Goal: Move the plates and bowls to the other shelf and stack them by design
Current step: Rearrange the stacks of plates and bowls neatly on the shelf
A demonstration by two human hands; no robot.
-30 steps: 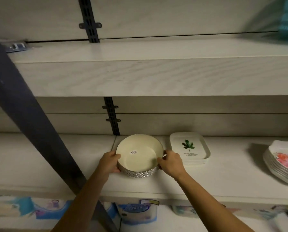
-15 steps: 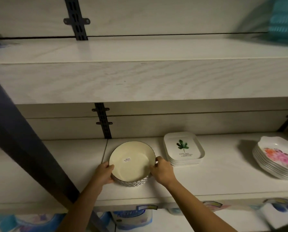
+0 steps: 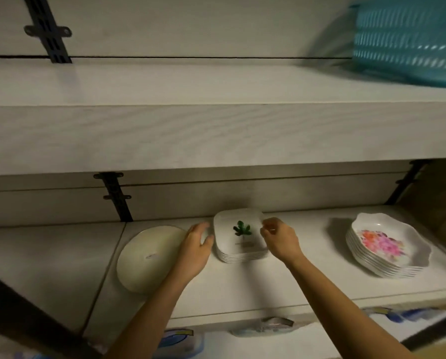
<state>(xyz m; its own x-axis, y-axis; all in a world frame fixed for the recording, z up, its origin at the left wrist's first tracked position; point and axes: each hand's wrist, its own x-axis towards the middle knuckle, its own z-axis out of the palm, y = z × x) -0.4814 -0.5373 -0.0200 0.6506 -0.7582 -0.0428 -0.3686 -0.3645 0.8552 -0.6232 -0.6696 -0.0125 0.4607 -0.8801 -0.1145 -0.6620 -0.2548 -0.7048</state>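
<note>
A cream round bowl (image 3: 149, 257) with a small sticker inside rests on the lower shelf (image 3: 268, 286), left of centre. To its right stands a stack of white square plates with a green leaf print (image 3: 240, 235). My left hand (image 3: 196, 246) hovers between the bowl and that stack, fingers apart, close to the stack's left edge. At the stack's right edge is my right hand (image 3: 279, 238), fingers loosely curled and holding nothing. Further right sits a stack of scalloped white plates with a pink flower print (image 3: 385, 246).
A thick upper shelf (image 3: 216, 120) overhangs the lower one, with a teal plastic basket (image 3: 408, 40) on it at the far right. A dark diagonal bar (image 3: 22, 320) crosses the lower left. Black wall brackets (image 3: 115, 195) stand behind. Packaged goods lie below the shelf edge.
Both hands let go of the cream bowl and moved right to either side of the leaf-print plate stack. The view swung to the right.
</note>
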